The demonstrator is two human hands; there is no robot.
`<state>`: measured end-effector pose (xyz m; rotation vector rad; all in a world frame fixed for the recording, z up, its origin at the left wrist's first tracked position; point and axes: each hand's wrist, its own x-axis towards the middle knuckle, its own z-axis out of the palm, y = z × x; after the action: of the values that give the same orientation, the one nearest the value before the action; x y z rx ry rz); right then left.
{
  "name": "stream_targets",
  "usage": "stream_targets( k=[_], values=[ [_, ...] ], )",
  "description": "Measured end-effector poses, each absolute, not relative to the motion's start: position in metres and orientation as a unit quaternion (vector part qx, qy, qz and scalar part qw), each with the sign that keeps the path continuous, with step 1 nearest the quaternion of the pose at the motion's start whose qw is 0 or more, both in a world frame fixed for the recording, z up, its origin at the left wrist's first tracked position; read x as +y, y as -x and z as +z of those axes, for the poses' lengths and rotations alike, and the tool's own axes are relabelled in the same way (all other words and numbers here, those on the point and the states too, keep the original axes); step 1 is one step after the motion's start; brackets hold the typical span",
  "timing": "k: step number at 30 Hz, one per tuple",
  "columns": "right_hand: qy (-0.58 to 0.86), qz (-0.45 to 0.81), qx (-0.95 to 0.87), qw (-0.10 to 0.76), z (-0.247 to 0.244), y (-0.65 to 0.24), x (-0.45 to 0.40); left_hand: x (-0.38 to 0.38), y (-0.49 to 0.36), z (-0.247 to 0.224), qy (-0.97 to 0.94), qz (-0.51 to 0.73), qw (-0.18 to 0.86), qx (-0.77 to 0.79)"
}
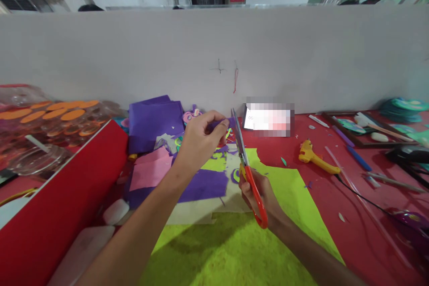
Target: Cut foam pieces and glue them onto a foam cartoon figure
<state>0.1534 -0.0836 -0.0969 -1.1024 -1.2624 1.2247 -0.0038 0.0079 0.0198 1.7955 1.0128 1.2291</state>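
My left hand [208, 133] pinches a small piece of purple felt [232, 122] above the middle of the table. In my right hand [259, 192] is a pair of scissors [253, 187] with red handles, held upright with the blades pointing up. Those blades stand right beside the purple piece; whether they touch it I cannot tell. Below my hands lie yellow-green felt [288, 192], a cut purple sheet [204, 185] and pink pieces [150, 170]. A stack of purple felt [156, 120] leans against the white partition behind.
A yellow glue gun [317, 158] with a black cord lies to the right, near a blue pen [358, 157] and a framed tray [368, 144]. A lit phone [266, 118] leans at the back. On the left, a red board [67, 187] stands beside clear containers [36, 158].
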Motion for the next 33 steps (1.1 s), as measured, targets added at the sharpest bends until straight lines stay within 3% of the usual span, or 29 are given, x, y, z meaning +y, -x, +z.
stream_targets(
  k=[33],
  values=[
    [0.494, 0.455, -0.575, 0.468, -0.0987, -0.1559, -0.0816, 0.0159, 0.0102, 0.0195, -0.666, 0.526, 0.332, 0.412]
  ],
)
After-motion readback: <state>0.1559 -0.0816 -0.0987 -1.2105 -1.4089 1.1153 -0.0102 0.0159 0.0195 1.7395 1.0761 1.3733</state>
